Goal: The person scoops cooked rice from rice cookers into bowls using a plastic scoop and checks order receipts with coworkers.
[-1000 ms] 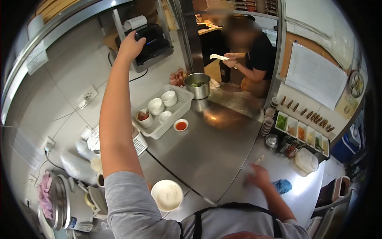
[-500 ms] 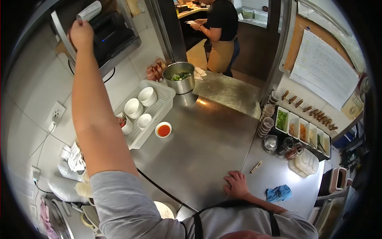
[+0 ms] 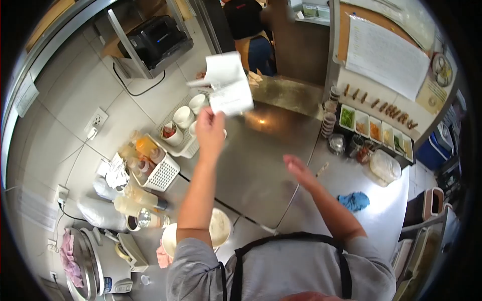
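My left hand (image 3: 210, 131) pinches the lower edge of a white printed receipt (image 3: 232, 100), which is creased and stands up over the counter. Behind the paper, the steel pot is hidden from sight. My right hand (image 3: 298, 170) hovers above the steel counter (image 3: 251, 185), somewhat blurred, its fingers stretched out and holding nothing. Beside my left hand are white bowls (image 3: 184, 117) in a perforated tray (image 3: 187, 151). On a wall shelf at upper left sits a black printer (image 3: 155, 41).
Garnish containers (image 3: 375, 128) line the right side, with a blue cloth (image 3: 353, 201) and a marker (image 3: 322, 169) nearer me. A white basket (image 3: 159, 173) of squeeze bottles stands at left. Beyond the pass, a co-worker (image 3: 248, 30) stands in dark clothing.
My left hand has come down from the printer, bringing the receipt over the counter. My right hand has lifted off the counter. The view has shifted, and the co-worker has turned and moved left.
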A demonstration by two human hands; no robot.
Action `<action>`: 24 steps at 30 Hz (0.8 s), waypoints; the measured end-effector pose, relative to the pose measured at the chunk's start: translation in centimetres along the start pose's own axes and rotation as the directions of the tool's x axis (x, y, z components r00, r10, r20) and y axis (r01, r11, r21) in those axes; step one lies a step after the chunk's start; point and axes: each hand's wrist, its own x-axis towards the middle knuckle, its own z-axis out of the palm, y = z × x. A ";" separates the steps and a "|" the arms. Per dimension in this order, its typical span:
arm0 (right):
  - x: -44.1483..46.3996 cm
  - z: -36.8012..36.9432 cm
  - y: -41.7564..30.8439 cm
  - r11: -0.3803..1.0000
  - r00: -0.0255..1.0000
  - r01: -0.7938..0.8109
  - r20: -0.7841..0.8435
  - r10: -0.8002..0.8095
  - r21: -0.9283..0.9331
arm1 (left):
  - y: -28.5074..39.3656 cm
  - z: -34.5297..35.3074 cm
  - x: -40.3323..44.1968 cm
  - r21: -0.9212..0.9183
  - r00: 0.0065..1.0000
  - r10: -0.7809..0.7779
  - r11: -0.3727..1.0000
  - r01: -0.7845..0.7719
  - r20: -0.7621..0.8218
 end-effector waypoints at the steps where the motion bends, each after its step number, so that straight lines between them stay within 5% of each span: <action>1: 0.1 1.0 -3.6 0.992 0.993 0.099 0.062 -0.104 0.076 | 0.7 0.3 -2.9 -0.032 0.994 -0.086 0.996 0.089 0.064; 4: -1.4 4.6 -11.5 0.921 0.935 0.292 0.126 -0.332 0.259 | 0.6 0.7 -10.2 -0.151 0.960 -0.151 0.970 0.190 0.234; 8: -2.7 7.5 -10.8 0.995 0.990 0.095 0.108 -0.095 0.012 | 0.1 -0.9 -17.0 -0.346 0.897 -0.296 0.846 0.405 0.328; 12: -4.6 10.9 -10.7 0.997 0.940 0.014 0.341 0.015 -0.082 | -0.4 -6.0 -20.9 -0.527 0.568 -0.379 0.216 0.822 0.731; 14: -5.7 12.8 -11.8 0.975 0.861 0.094 0.508 0.022 -0.201 | 2.0 -7.5 -21.3 -0.644 0.636 -0.555 0.219 0.733 0.536; 17: -6.0 15.7 -12.4 0.933 0.735 0.214 0.677 0.040 -0.288 | 1.4 -11.9 -21.3 -0.824 0.820 -0.469 0.284 0.491 0.327; 20: -5.8 19.9 -14.7 0.769 0.692 0.422 0.718 0.069 -0.480 | 3.0 -16.9 -20.5 -0.770 0.804 -0.595 0.511 0.383 0.005; 22: -3.4 22.7 -16.2 0.516 0.718 0.610 0.695 -0.038 -0.602 | 4.7 -20.9 -20.8 -0.588 0.848 -0.479 0.762 0.272 -0.227; 24: 1.3 25.8 -18.4 0.197 0.717 0.696 0.652 -0.246 -0.690 | 7.4 -24.6 -21.4 -0.504 0.865 -0.376 0.846 0.175 -0.332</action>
